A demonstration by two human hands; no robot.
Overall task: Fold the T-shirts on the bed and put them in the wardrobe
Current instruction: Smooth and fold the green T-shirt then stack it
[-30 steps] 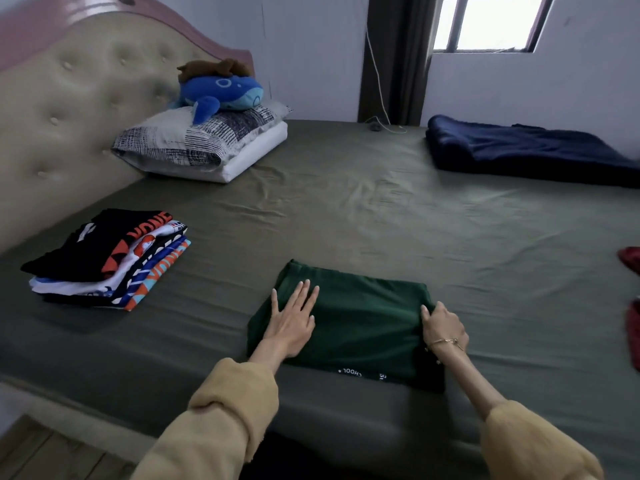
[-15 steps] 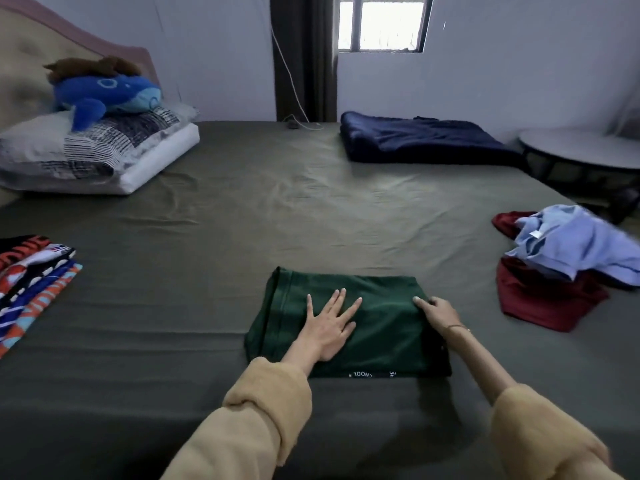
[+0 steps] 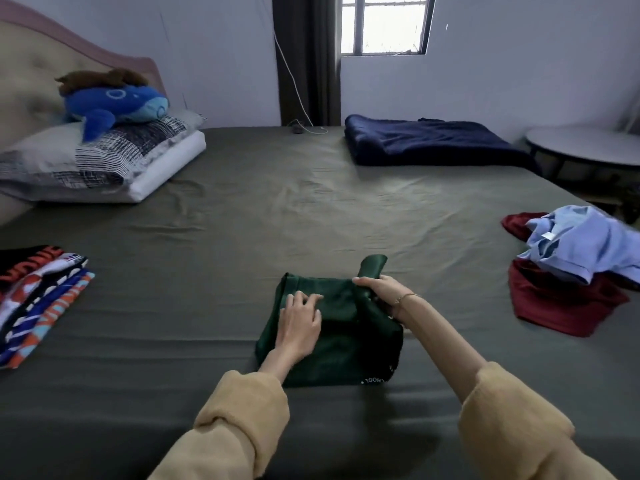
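While left hand [image 3: 298,320] presses flat | right hand [image 3: 379,289] grip holds green T-shirt [image 3: 349,348] edge

The green T-shirt [image 3: 332,327] is soft matt cloth. The bed [image 3: 277,209] has a smooth, dull olive sheet with small wrinkles. The blue toy [image 3: 114,105] by the headboard looks fuzzy. The dark blue blanket [image 3: 429,142] at the far edge looks thick and fluffy
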